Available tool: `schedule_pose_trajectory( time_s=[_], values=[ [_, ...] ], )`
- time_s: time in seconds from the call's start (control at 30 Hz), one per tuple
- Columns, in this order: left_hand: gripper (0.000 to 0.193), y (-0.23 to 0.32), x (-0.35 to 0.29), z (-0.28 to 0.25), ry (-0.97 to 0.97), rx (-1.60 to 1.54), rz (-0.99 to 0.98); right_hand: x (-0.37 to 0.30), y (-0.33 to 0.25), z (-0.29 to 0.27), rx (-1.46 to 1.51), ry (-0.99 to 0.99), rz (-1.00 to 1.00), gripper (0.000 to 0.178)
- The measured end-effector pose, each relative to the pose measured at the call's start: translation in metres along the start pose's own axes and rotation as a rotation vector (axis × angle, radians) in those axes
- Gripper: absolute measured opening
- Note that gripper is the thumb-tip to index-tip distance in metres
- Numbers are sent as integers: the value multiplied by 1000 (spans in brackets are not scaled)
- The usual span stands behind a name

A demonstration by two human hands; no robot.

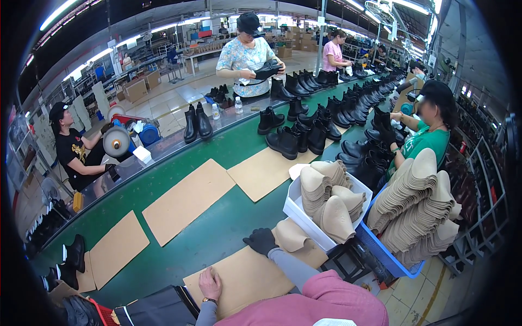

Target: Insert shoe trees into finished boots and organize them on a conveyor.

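A tan cardboard sheet [244, 280] lies in front of me at the near edge of the green conveyor belt [215, 231]. My left hand [210, 283], bare with a watch at the wrist, rests open on the sheet's left part. My right hand [261, 241], in a black glove, reaches across the sheet to its far edge, fingers stretched toward the left and nothing seen in them. Close to the right of the glove, a curved tan insole-shaped piece [292, 235] lies on the sheet.
Stacked tan pieces fill a white bin [293, 202] and a blue basket [405, 267] at my right. More cardboard sheets [188, 200] lie along the belt. Black boots [285, 142] stand farther up, and others [74, 252] at far left. Several people work around the belt.
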State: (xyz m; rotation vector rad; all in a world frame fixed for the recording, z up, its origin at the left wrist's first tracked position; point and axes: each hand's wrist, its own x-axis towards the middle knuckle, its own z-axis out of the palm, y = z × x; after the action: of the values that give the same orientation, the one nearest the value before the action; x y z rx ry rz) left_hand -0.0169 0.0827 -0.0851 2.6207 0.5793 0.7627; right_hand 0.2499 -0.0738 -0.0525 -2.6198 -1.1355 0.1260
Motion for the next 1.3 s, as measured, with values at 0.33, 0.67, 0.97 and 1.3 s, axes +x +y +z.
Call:
schedule_pose_trajectory(
  time_s=[0.33, 0.67, 0.97, 1.3],
  values=[
    [36, 1, -1, -2, -43, -3, -45, 1, -1, 4, -2, -34, 19, 46],
    [34, 8, 5, -9, 13, -16, -10, 0, 2, 8, -26, 148, -69, 47],
    [33, 8, 1, -16, -29, 17, -69, 3, 0, 16, -27, 160, -109, 46],
    [34, 13, 3, -19, -8, 25, -74, 2, 0, 13, -65, 131, -82, 47]
  ],
)
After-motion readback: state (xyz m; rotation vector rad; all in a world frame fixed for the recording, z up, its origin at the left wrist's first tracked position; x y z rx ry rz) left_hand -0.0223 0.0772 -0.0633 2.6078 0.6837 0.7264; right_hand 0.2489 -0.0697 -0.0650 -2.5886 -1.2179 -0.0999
